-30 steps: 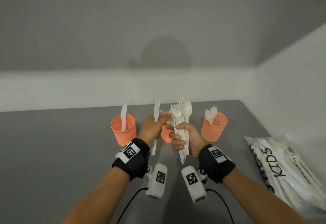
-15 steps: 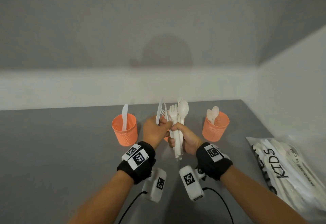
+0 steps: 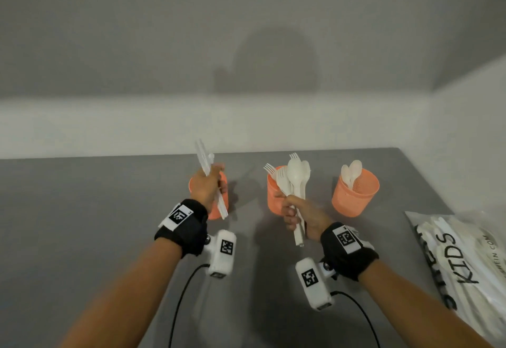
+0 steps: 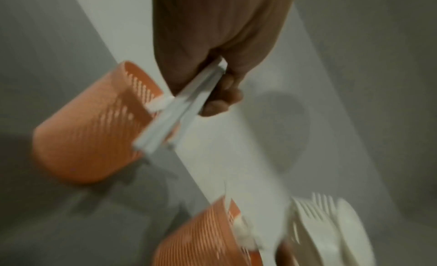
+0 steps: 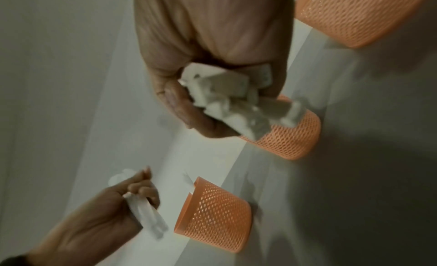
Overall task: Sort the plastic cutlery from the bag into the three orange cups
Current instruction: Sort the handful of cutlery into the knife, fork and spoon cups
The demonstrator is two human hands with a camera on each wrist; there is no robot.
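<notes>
White plastic fills both my grips: my left hand (image 3: 206,186) is curled round a knife (image 3: 210,180) or two, blades up, held in front of the left cup (image 3: 222,212), while my right hand (image 3: 299,217) is closed on a bundle (image 3: 293,180) of forks and spoons, heads up, in front of the middle cup (image 3: 273,197). From the left wrist view, the knife handles (image 4: 175,113) jut from my curled fingers (image 4: 222,96) beside the left cup's rim (image 4: 132,68); blur hides the exact count.

Sorting looks under way but far from done. Something white pokes from the left cup (image 5: 212,214) in the right wrist view, probably a knife. A fork (image 3: 269,168) stands in the middle cup, and two spoons (image 3: 351,171) stand in the right cup (image 3: 356,197). So each cup seems to have its kind assigned.

Left to do, as I judge it: drop the knives into the left cup, split the bundle between middle and right cups, then return to the bag (image 3: 465,260), which lies at the right edge of the grey desk (image 3: 82,224), well apart from the cups, and still shows much white cutlery inside.
</notes>
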